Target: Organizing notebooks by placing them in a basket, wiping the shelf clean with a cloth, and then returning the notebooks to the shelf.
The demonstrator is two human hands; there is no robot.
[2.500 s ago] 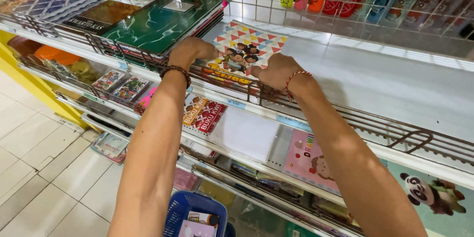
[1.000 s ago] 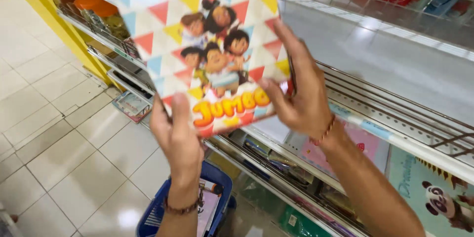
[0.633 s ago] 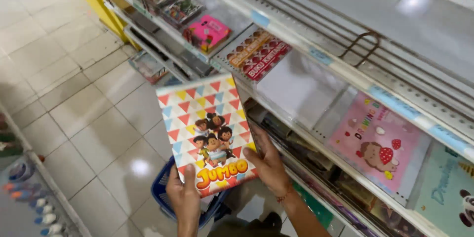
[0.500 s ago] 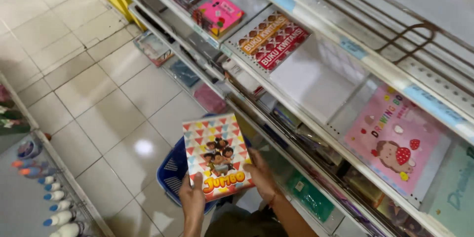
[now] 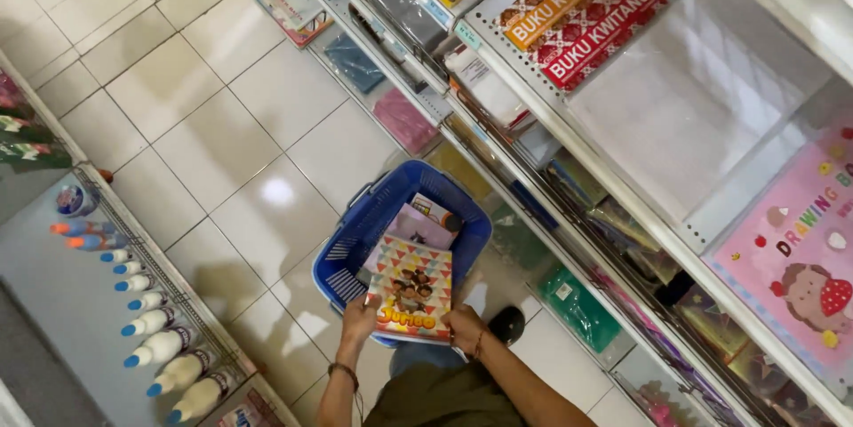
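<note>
I hold a colourful book [image 5: 413, 287] with triangle pattern and cartoon children on its cover, low over a blue shopping basket [image 5: 355, 231] standing on the tiled floor. My left hand [image 5: 359, 319] grips the book's lower left corner and my right hand [image 5: 464, 327] grips its lower right corner. Other books or papers [image 5: 418, 224] lie inside the basket under the book's far end.
Tiered shop shelves [image 5: 569, 134] run along the right, carrying red and orange receipt books [image 5: 577, 9], a pink drawing book [image 5: 800, 258] and stacked stationery. A rack at the left holds white glue bottles with blue caps [image 5: 155, 347]. My dark shoe [image 5: 506, 325] is beside the basket.
The book came off the upper shelf, was held up before me, and has since gone down to the basket on the floor. My view has tilted downward with it.
</note>
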